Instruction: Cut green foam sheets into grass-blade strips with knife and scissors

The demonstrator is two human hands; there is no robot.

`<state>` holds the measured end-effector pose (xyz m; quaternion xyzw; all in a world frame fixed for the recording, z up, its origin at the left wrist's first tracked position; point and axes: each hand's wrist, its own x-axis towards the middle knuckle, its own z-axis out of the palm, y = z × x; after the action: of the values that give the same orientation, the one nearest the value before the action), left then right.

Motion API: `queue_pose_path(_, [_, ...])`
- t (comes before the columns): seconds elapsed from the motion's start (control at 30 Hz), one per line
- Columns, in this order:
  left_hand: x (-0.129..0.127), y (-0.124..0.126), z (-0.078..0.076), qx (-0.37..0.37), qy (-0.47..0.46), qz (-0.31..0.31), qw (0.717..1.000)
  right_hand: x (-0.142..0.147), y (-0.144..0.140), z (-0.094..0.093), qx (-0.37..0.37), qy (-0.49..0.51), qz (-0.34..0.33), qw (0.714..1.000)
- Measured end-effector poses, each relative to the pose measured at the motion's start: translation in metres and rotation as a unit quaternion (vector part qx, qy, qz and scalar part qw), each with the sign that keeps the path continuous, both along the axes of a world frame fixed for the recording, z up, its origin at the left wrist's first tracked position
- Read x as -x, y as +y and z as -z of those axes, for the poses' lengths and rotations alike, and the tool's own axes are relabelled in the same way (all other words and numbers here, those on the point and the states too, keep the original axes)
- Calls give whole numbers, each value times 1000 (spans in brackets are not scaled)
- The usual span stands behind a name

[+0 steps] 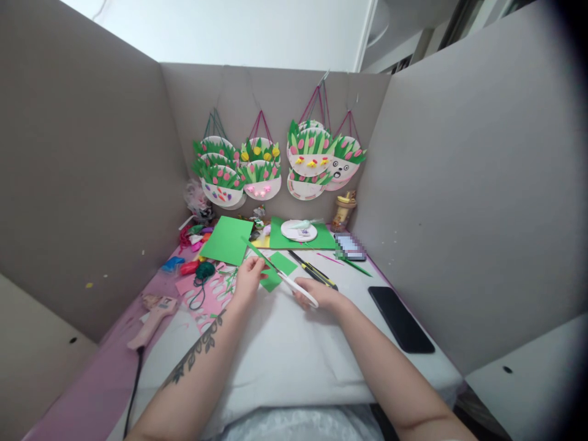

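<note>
At a partitioned craft bench [285, 343], the left hand [248, 278] pinches a piece of green paper [277, 269] up off the surface so that the white-handled scissors [294, 283], held shut in the right hand [321, 296], can bite into its edge (the blades are hard to make out against the paper). A black phone [400, 318] lies well apart.

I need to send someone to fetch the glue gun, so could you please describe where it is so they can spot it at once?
Start at the grey partition on the left and look down to the pink table edge below it. The glue gun lies there on its side, left of the left hand. It is pale pink with a black cord trailing toward the viewer, unlike the paper scraps nearby.
</note>
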<state>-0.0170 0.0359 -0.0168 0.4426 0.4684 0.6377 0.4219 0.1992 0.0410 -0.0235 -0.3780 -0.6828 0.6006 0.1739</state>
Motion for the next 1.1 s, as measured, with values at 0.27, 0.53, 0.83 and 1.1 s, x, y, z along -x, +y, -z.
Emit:
queue_pose_path(0.27, [-1, -1, -2, 5, 7, 4, 1000, -3, 0, -6, -6, -3, -13, 1000])
queue_pose_path(0.53, [5, -2, -9, 22, 4, -49, 999, -4, 2, -3, -6, -35, -13, 999])
queue_pose_path(0.83, [4, -1, -3, 7, 17, -32, 999, -1, 0, -4, -9, -30, -10, 999])
queue_pose_path(1.1, [1, 0, -1, 16, -3, -31, 999, 5, -4, -4, -1, 12, -4, 1000])
